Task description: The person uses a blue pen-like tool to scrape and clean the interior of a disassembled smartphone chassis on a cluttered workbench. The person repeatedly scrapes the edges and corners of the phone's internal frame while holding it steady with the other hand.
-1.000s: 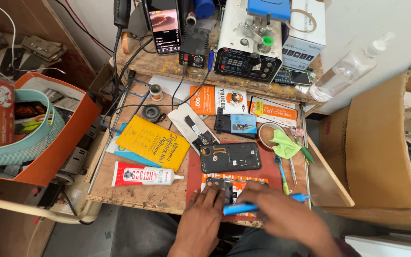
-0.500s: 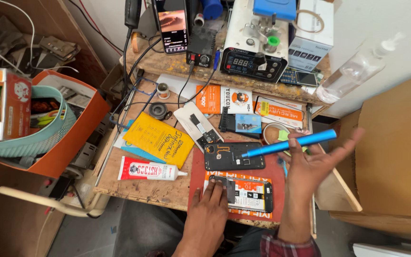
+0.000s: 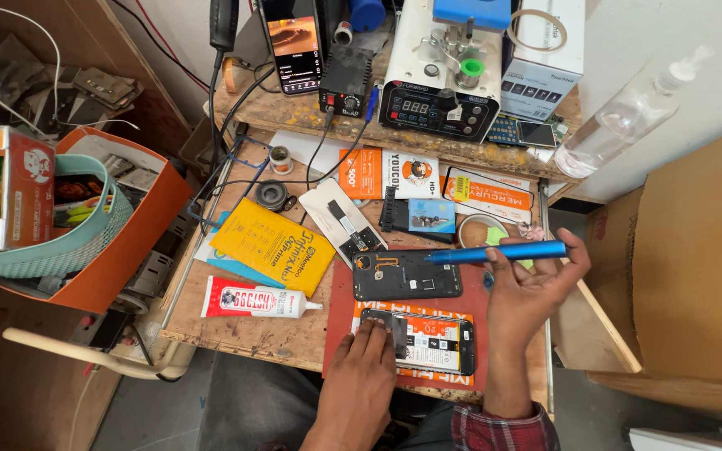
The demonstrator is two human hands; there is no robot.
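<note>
Left hand (image 3: pixel 367 361) lies flat, fingers pressing phone (image 3: pixel 421 341) on red mat (image 3: pixel 340 301). Right hand (image 3: pixel 526 294) grips blue screwdriver (image 3: pixel 499 252) horiz., tip at 9 o'clock over opened phone back (image 3: pixel 407 275), just beyond.

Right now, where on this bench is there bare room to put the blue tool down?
Bare wood shows in front of the glue tube, along the bench near edge beside the red mat. A smaller bare strip lies right of the mat, behind the right hand. The middle, around the yellow packet and phone frame, is crowded.
</note>
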